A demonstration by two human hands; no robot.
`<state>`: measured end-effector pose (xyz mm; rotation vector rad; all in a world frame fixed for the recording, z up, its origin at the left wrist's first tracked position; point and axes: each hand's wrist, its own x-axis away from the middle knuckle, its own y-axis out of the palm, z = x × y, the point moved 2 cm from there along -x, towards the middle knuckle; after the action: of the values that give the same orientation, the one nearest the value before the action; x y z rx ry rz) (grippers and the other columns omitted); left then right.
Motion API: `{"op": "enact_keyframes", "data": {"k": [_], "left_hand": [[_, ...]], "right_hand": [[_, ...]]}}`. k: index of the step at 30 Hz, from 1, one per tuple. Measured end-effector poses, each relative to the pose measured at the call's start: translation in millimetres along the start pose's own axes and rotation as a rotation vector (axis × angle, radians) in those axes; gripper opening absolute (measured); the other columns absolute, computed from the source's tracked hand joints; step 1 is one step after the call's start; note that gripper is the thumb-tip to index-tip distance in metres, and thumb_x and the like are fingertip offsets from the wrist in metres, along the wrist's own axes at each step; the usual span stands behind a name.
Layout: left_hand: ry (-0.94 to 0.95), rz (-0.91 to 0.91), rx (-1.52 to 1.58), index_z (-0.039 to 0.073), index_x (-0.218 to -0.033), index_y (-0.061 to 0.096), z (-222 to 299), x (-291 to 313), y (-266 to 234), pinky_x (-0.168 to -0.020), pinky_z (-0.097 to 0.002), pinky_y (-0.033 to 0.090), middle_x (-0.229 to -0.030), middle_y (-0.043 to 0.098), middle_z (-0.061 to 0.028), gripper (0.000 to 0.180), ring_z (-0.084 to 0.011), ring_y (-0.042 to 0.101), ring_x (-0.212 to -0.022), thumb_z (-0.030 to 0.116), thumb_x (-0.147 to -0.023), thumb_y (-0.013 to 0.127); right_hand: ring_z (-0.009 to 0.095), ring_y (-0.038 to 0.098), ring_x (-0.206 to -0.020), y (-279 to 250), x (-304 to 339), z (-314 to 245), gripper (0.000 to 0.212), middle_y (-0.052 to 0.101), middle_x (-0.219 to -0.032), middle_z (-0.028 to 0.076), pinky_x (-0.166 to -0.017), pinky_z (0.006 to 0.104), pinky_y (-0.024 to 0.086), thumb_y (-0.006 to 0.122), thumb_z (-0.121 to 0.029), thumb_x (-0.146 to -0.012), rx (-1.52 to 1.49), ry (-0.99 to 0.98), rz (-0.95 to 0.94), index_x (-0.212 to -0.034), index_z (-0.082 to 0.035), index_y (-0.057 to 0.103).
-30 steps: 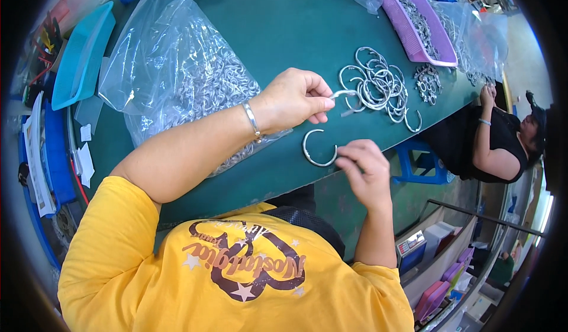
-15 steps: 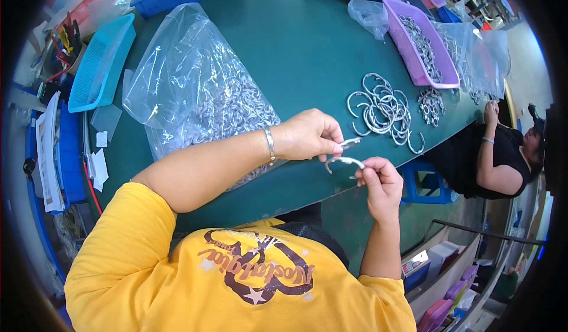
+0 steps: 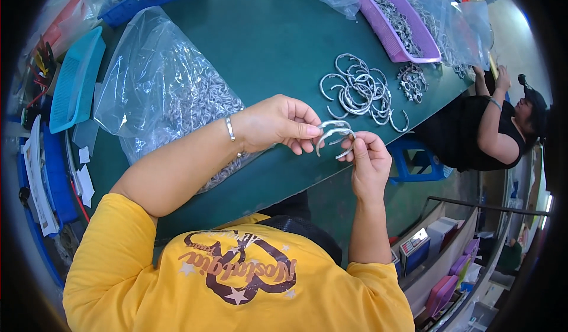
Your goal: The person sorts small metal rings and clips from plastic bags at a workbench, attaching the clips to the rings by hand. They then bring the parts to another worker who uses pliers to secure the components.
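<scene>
Head view: pinching one ring (image 3: 336, 122) in left hand (image 3: 290, 122), another ring (image 3: 325, 137) in right hand (image 3: 371, 156); holding both over green table (image 3: 254, 48), close together; with many left in a pile (image 3: 368, 94) beyond.

Worn on the person's head as the left one of a side-by-side pair, the camera looks down from above the near side of the green table (image 3: 266, 36), facing across its top toward the far side. It sits close enough that the left hand (image 3: 285, 128) and right hand (image 3: 371, 162), both near the table's front edge, show large, and tilts steeply enough that the yellow shirt (image 3: 236, 308) fills the foreground before the table (the wide fisheye also reaches floor (image 3: 408, 205) off that table edge)
</scene>
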<state>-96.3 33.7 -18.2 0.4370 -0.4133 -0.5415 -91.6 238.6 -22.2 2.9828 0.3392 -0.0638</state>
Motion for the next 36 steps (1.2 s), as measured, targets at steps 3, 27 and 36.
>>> {"op": "enact_keyframes", "data": {"k": [3, 27, 36], "left_hand": [[0.004, -0.007, 0.004, -0.001, -0.091, 0.057, -0.8, -0.2, -0.6, -0.058, -0.0193, 0.049, -0.085, 0.063, -0.0101, 0.012, -0.0098, 0.060, -0.068, 0.010, -0.086, 0.055], [-0.073, 0.006, 0.163, -0.001, -0.094, 0.057, -3.4, 0.1, -0.2, -0.064, -0.0222, 0.053, -0.089, 0.063, -0.0135, 0.012, -0.0143, 0.064, -0.073, 0.008, -0.086, 0.054], [-0.073, 0.045, 0.145, 0.000, -0.097, 0.055, -3.4, -0.4, 0.1, -0.061, -0.0209, 0.052, -0.091, 0.063, -0.0118, 0.014, -0.0121, 0.063, -0.071, 0.010, -0.087, 0.052]], "right_hand": [[0.006, 0.050, -0.063, 2.3, -0.4, -0.7, 0.012, 0.059, -0.078, 0.007, -0.058, 0.0212, 0.048, 0.052, -0.007, -0.088, 0.030, -0.027, 0.008, -0.094, 0.003, 0.055], [0.012, 0.059, -0.061, 5.5, 9.4, -17.8, 0.010, 0.060, -0.078, 0.011, -0.052, 0.0186, 0.047, 0.060, 0.007, -0.076, 0.438, -0.431, 0.115, -0.086, 0.005, 0.060], [0.013, 0.058, -0.061, 8.4, 7.1, -13.1, 0.010, 0.059, -0.077, 0.012, -0.052, 0.0194, 0.047, 0.059, 0.008, -0.077, 0.494, -0.482, 0.133, -0.086, 0.005, 0.059]]}}
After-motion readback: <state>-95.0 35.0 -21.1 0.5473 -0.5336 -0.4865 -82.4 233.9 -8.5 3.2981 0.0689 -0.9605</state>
